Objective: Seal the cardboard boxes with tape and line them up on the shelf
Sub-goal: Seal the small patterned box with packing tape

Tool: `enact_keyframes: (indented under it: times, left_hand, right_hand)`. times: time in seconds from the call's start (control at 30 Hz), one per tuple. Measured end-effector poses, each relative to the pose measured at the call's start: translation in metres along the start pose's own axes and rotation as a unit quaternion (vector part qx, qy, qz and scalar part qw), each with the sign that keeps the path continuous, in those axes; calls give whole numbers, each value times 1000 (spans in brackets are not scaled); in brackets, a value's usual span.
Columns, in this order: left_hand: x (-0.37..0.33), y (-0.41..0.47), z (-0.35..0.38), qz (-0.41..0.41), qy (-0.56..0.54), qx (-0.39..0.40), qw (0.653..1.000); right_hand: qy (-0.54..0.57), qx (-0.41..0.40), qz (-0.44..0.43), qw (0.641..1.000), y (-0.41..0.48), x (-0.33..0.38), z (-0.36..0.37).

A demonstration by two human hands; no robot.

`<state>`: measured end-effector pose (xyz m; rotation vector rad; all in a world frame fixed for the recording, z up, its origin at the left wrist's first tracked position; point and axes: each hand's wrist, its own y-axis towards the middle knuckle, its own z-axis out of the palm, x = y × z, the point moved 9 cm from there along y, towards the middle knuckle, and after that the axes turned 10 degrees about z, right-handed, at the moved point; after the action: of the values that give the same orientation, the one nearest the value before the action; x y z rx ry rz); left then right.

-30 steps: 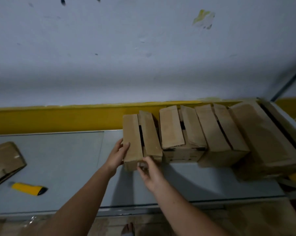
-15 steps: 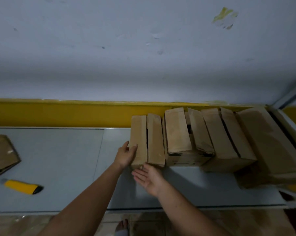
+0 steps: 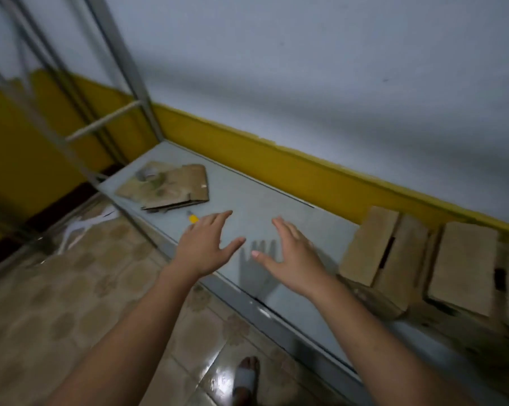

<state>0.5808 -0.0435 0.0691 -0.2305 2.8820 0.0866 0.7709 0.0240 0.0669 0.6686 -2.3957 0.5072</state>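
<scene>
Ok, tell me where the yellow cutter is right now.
In the head view, the yellow cutter lies on the grey shelf left of centre, between the flattened cardboard and the left hand, which partly hides it.

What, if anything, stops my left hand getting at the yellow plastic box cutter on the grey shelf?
Probably nothing, so yes. The left hand is open and empty, right beside the yellow plastic box cutter, which lies on the grey shelf near the flattened cardboard.
</scene>
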Motion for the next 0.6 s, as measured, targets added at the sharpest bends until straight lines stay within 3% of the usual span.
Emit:
enact_keyframes:
  times: [0.27,0.6]
  left_hand:
    - [170,-138,-79,-168,54,-66,982]
    - [348,-208,-122,-238,39,-89,966]
  right_hand:
    - [-192,39,-214,957,20,179,101]
    - [-238,98,-252,933,82,334,219]
